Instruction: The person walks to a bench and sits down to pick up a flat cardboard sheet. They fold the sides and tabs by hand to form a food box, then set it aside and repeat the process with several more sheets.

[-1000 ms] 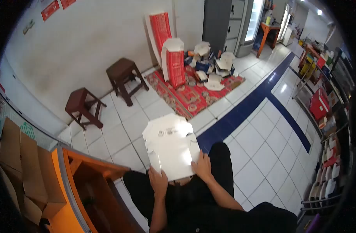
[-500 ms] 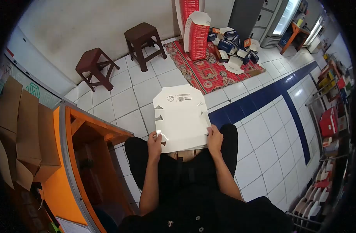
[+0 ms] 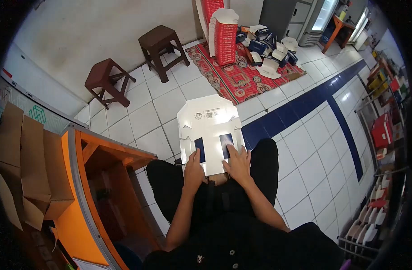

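Observation:
A flat white cardboard box blank (image 3: 209, 124) rests on my lap, its printed end pointing away from me. Two near flaps are folded inward and show dark blue faces. My left hand (image 3: 193, 169) presses the left blue flap down with its fingers. My right hand (image 3: 238, 164) presses the right blue flap the same way. Both hands lie flat on the card, fingers spread. I sit with dark trousers over a white tiled floor.
An orange wooden counter (image 3: 91, 171) stands close at my left, with brown cardboard (image 3: 26, 166) beyond it. Two dark brown stools (image 3: 108, 80) stand by the wall. A red patterned rug (image 3: 242, 76) holds stacked red boxes (image 3: 224, 36) and scattered folded boxes. Shelves (image 3: 385, 135) line the right.
Both hands moved from the blank's side edges onto its near end. Two flaps have been folded inward, showing blue faces. The view shifted slightly.

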`<state>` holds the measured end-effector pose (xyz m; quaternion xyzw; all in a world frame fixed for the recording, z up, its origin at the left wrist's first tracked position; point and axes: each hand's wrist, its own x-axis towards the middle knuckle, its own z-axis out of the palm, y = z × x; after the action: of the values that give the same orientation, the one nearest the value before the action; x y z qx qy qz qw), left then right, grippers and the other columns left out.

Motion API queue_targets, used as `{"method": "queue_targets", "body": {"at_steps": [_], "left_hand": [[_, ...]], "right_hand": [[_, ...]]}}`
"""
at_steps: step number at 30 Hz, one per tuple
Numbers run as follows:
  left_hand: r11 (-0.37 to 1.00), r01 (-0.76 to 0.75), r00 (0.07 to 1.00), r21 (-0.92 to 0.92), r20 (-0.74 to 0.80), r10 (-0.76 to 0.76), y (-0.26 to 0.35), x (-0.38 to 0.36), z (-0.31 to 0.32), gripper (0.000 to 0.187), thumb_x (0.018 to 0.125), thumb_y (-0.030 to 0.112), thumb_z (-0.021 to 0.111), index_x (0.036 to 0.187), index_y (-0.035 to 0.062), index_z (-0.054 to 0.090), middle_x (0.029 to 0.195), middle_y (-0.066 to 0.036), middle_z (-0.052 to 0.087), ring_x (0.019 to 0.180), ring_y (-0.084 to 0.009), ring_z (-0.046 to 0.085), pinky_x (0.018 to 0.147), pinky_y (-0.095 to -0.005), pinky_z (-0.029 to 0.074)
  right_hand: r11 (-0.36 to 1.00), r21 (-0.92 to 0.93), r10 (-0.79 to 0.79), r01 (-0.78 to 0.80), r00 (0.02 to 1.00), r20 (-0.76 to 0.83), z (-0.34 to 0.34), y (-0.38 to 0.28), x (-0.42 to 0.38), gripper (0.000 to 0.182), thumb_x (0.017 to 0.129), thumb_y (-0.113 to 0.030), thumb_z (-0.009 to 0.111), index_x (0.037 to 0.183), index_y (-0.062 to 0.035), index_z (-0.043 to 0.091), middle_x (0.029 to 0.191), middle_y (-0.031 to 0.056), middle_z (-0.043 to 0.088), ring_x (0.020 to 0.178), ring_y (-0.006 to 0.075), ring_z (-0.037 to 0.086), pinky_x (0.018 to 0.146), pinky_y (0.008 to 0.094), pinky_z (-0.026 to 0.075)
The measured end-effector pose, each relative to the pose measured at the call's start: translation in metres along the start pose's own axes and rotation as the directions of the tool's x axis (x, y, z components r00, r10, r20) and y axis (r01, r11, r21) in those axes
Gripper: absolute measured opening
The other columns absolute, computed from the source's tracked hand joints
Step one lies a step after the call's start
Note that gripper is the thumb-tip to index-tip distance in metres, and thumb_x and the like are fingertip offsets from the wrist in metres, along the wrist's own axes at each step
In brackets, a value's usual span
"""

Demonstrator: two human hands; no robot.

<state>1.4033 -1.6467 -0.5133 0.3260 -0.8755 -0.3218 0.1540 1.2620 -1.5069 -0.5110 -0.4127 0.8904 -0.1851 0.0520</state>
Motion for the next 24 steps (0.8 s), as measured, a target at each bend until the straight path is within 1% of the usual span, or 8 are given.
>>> {"method": "queue_targets", "body": {"at_steps": [6, 12, 14, 15, 17, 19, 21, 24], "left_hand": [[0.933, 0.101, 0.959, 0.346, 0.216, -0.184, 0.024, 0.007, -0.004, 0.060, 0.077, 0.000, 0.054, 0.137, 0.0036, 0.046, 0.130, -0.017, 0.050, 0.107, -0.0373, 0.056, 0.090, -0.0498, 0.048], [0.799, -0.127, 0.991, 0.588, 0.035, 0.131, 0.016, 0.007, 0.000, 0.053, 0.081, 0.010, 0.056, 0.133, 0.0041, 0.051, 0.129, -0.015, 0.050, 0.109, -0.0357, 0.053, 0.095, -0.0516, 0.039], [0.893, -0.017, 0.943, 0.449, -0.291, 0.164, 0.030, 0.007, -0.001, 0.045, 0.083, 0.015, 0.058, 0.126, 0.0044, 0.055, 0.121, -0.014, 0.055, 0.106, -0.0343, 0.055, 0.097, -0.0506, 0.036], [0.893, -0.026, 0.943, 0.449, -0.285, 0.171, 0.038, 0.009, 0.000, 0.045, 0.083, 0.015, 0.058, 0.126, 0.0044, 0.055, 0.121, -0.014, 0.055, 0.106, -0.0343, 0.055, 0.097, -0.0506, 0.036], [0.989, -0.038, 0.985, 0.142, -0.163, 0.062, 0.055, 0.016, 0.006, 0.037, 0.085, 0.022, 0.061, 0.118, 0.0043, 0.060, 0.106, -0.014, 0.062, 0.103, -0.0312, 0.058, 0.096, -0.0464, 0.038], [0.992, 0.088, 0.992, -0.091, -0.078, -0.095, 0.066, 0.026, 0.030, 0.036, 0.089, 0.033, 0.063, 0.107, 0.0011, 0.065, 0.089, -0.017, 0.067, 0.081, -0.0319, 0.065, 0.075, -0.0402, 0.050], [0.937, 0.205, 0.977, -0.282, 0.117, -0.179, 0.056, 0.042, 0.054, 0.037, 0.090, 0.034, 0.063, 0.099, -0.0013, 0.067, 0.081, -0.017, 0.068, 0.069, -0.0295, 0.065, 0.066, -0.0390, 0.051], [0.881, 0.218, 0.975, -0.420, 0.056, -0.214, 0.040, 0.058, 0.070, 0.034, 0.088, 0.031, 0.065, 0.086, -0.0022, 0.067, 0.067, -0.014, 0.065, 0.064, -0.0277, 0.065, 0.063, -0.0381, 0.050]], "right_hand": [[0.999, -0.003, 0.038, -0.038, 0.998, -0.056, 0.007, 0.002, -0.003, 0.064, 0.078, -0.026, 0.067, 0.137, -0.0104, 0.048, 0.139, 0.0176, 0.048, 0.131, 0.0457, 0.035, 0.106, 0.0717, 0.012], [0.977, -0.212, -0.042, 0.013, 0.990, -0.133, 0.003, 0.001, 0.002, 0.060, 0.078, -0.023, 0.065, 0.134, -0.0108, 0.051, 0.133, 0.0160, 0.054, 0.133, 0.0448, 0.035, 0.103, 0.0774, 0.003], [0.989, -0.150, -0.022, 0.008, 0.996, -0.087, 0.005, 0.005, -0.004, 0.061, 0.079, -0.022, 0.065, 0.136, -0.0115, 0.048, 0.133, 0.0117, 0.055, 0.132, 0.0417, 0.037, 0.104, 0.0765, 0.004], [0.989, -0.150, -0.013, -0.001, 0.996, -0.091, 0.005, 0.006, -0.006, 0.061, 0.079, -0.022, 0.065, 0.136, -0.0115, 0.048, 0.133, 0.0117, 0.055, 0.132, 0.0417, 0.037, 0.104, 0.0765, 0.004], [0.991, -0.129, -0.036, 0.023, 0.994, -0.102, 0.005, 0.008, -0.013, 0.061, 0.078, -0.019, 0.065, 0.136, -0.0132, 0.048, 0.133, 0.0108, 0.055, 0.132, 0.0388, 0.038, 0.104, 0.0761, 0.005], [0.993, -0.117, -0.041, 0.031, 0.996, -0.081, -0.005, 0.004, -0.018, 0.061, 0.079, -0.019, 0.065, 0.137, -0.0142, 0.048, 0.132, 0.0102, 0.056, 0.131, 0.0384, 0.039, 0.105, 0.0757, 0.006], [0.993, -0.106, -0.050, 0.043, 0.996, -0.069, -0.010, 0.003, -0.019, 0.061, 0.079, -0.020, 0.065, 0.138, -0.0152, 0.047, 0.131, 0.0096, 0.056, 0.130, 0.0380, 0.040, 0.105, 0.0754, 0.006], [0.995, 0.056, 0.084, -0.081, 0.995, -0.055, -0.016, 0.003, -0.025, 0.057, 0.082, -0.029, 0.067, 0.133, -0.0126, 0.049, 0.128, 0.0125, 0.057, 0.126, 0.0366, 0.044, 0.107, 0.0724, 0.008]]}}
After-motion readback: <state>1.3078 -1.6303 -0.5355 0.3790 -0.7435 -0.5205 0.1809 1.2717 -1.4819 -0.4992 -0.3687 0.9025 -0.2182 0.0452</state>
